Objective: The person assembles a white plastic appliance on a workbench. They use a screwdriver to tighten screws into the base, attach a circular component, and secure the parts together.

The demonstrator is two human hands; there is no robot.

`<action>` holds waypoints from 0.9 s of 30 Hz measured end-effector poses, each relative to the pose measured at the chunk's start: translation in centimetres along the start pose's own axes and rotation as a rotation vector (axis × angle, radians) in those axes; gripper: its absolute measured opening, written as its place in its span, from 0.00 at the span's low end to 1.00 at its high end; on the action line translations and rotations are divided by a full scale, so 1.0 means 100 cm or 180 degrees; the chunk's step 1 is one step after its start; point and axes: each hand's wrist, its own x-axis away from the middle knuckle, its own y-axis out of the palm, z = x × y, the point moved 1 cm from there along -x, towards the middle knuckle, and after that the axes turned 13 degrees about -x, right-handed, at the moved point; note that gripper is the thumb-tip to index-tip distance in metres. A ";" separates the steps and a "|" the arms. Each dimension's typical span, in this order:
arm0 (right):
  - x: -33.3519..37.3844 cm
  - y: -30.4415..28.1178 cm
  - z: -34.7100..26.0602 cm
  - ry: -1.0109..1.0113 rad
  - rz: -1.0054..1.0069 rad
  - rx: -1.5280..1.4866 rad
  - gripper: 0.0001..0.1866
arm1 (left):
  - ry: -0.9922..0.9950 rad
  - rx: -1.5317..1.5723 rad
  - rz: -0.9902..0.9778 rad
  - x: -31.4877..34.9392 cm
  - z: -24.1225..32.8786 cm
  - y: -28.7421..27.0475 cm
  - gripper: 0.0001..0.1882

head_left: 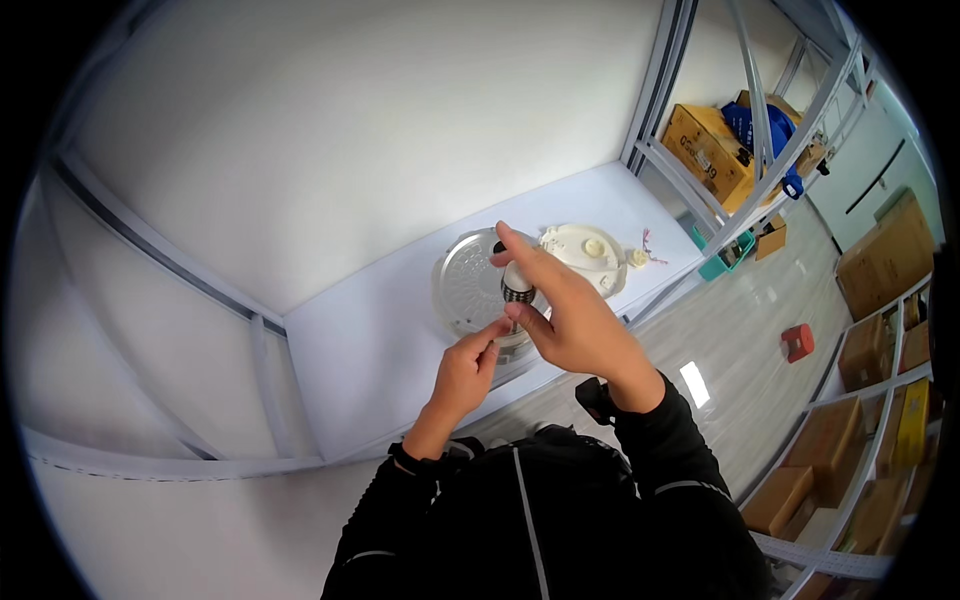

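A cylindrical tool (517,278) with a white body, a dark ribbed band and a thin lower end stands nearly upright over the clear round cover (468,275); it looks like a screwdriver. My right hand (575,310) curves around it from the right, thumb low by the band and fingers up along its top. Lower down, my left hand (468,368) pinches with thumb and forefinger at the tool's thin end, above the near edge of the cover. Whatever sits under the tip is too small to make out.
A cream round base (572,238) with small fittings lies right of the cover on the white table (375,320). Beside it is a small cream part (638,258) with pink wires. Grey frame posts edge the table. Shelves with cardboard boxes (825,450) and a red stool (797,343) stand right.
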 end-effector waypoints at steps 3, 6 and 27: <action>-0.001 0.000 -0.001 0.0003 0.0400 0.0444 0.41 | 0.0383 -0.0120 0.0257 -0.001 -0.010 0.004 0.20; 0.008 0.005 0.002 -0.0016 0.0631 0.0705 0.36 | 0.0453 -0.0141 0.0450 0.014 -0.017 -0.004 0.18; 0.015 0.005 0.002 -0.0449 0.1025 0.0961 0.33 | 0.0920 -0.2005 0.0968 -0.013 -0.049 -0.040 0.17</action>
